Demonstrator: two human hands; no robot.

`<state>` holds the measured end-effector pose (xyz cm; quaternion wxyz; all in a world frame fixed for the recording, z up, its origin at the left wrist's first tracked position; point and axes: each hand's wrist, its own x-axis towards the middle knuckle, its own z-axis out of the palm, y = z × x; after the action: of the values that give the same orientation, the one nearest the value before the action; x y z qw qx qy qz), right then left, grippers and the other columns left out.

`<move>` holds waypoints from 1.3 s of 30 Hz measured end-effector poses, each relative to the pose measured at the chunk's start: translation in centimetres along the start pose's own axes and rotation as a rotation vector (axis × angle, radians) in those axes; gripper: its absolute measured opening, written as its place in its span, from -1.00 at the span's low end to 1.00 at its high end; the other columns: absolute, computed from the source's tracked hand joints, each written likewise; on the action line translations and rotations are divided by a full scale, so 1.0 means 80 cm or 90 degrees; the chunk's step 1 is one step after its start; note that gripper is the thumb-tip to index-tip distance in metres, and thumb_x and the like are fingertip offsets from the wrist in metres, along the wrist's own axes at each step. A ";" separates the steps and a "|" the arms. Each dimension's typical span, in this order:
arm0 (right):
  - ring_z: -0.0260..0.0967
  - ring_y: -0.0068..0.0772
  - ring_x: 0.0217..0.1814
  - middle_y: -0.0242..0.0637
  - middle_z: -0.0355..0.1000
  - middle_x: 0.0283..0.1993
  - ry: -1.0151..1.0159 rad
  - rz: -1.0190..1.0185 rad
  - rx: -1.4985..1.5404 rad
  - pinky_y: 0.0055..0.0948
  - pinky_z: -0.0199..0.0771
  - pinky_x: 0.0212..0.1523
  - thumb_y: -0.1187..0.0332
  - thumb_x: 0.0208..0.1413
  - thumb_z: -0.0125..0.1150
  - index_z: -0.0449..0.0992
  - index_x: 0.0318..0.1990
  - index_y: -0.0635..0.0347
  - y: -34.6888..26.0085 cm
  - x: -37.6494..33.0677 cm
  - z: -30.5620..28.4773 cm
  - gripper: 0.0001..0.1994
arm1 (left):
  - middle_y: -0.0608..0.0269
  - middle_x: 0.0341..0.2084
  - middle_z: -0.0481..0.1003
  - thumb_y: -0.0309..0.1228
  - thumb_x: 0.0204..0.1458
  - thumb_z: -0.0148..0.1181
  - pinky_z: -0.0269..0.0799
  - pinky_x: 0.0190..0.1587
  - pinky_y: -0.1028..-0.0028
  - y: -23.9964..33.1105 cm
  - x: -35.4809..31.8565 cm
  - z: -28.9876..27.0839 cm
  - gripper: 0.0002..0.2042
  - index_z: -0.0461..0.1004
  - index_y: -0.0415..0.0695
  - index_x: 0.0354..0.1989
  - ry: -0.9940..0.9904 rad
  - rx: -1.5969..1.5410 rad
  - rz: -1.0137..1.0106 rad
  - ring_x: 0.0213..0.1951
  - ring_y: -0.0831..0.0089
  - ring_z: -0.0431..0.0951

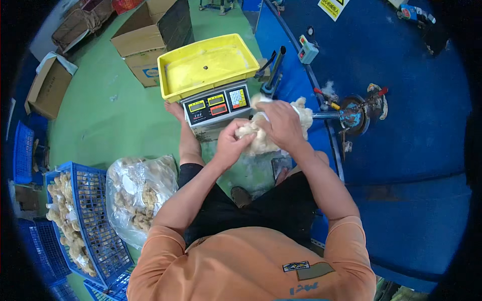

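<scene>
Cream plush piece (262, 143): held up beside the metal nozzle (325, 115), contact unclear | left hand (233, 144) pinches its left end; right hand (284, 124) grips its top | risk: loose grip might let it slip floorward | markings: yellow warning sign (334, 7), black print; scale panel (217, 106), small lettering; shirt patch (296, 266), lettered

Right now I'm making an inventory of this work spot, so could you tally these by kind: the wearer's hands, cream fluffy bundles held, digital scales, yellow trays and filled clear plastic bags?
Left hand and right hand: 2
Cream fluffy bundle held: 1
Digital scale: 1
Yellow tray: 1
Filled clear plastic bag: 1
Total: 6
</scene>
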<state>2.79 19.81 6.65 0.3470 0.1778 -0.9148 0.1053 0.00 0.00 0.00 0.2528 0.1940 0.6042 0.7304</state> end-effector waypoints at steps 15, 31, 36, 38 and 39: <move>0.40 -0.29 -0.16 -0.39 0.46 -0.22 -0.155 -0.027 -0.096 -0.32 0.34 -0.06 0.08 0.00 0.30 0.49 -0.17 -0.03 0.078 -0.032 -0.051 -0.70 | 0.31 -0.38 0.46 -0.22 0.34 0.01 0.33 -0.47 0.59 0.017 0.069 0.070 -0.76 0.40 -0.11 -0.02 0.178 -0.063 0.098 -0.50 0.55 0.38; 0.43 -0.23 -0.20 -0.33 0.49 -0.26 -0.212 -0.009 -0.065 -0.25 0.39 -0.15 0.14 0.02 0.30 0.45 -0.17 0.01 0.025 0.001 -0.025 -0.71 | 0.34 -0.42 0.47 -0.17 0.33 0.02 0.24 -0.57 0.66 0.055 0.048 0.018 -0.71 0.40 -0.13 -0.02 0.180 -0.406 -0.070 -0.54 0.63 0.35; 0.43 -0.06 -0.47 -0.23 0.46 -0.51 -0.196 0.259 -0.110 -0.14 0.40 -0.34 0.23 0.11 0.21 0.42 -0.34 0.10 -0.016 0.026 -0.010 -0.83 | 0.25 -0.30 0.52 -0.21 0.31 0.05 0.36 -0.49 0.65 0.051 0.048 0.019 -0.70 0.40 -0.18 0.03 0.261 -0.399 0.017 -0.45 0.59 0.46; 0.41 -0.05 -0.51 -0.23 0.44 -0.54 -0.120 0.234 -0.106 -0.13 0.39 -0.37 0.24 0.12 0.18 0.42 -0.35 0.11 0.025 0.000 -0.019 -0.83 | 0.22 -0.27 0.55 -0.24 0.31 0.05 0.38 -0.48 0.66 0.048 0.041 0.031 -0.69 0.41 -0.17 0.09 0.194 -0.159 0.092 -0.42 0.56 0.49; 0.39 -0.04 -0.55 -0.22 0.43 -0.57 -0.044 0.208 -0.103 -0.12 0.38 -0.40 0.25 0.13 0.16 0.43 -0.37 0.12 0.039 -0.012 -0.020 -0.84 | 0.21 -0.25 0.56 -0.25 0.31 0.06 0.39 -0.47 0.66 0.046 0.037 0.036 -0.68 0.42 -0.17 0.12 0.159 -0.040 0.128 -0.41 0.55 0.51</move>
<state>3.14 23.42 7.00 0.3070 0.0019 -0.9483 0.0803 -1.13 3.50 4.12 0.1070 0.1534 0.5853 0.7890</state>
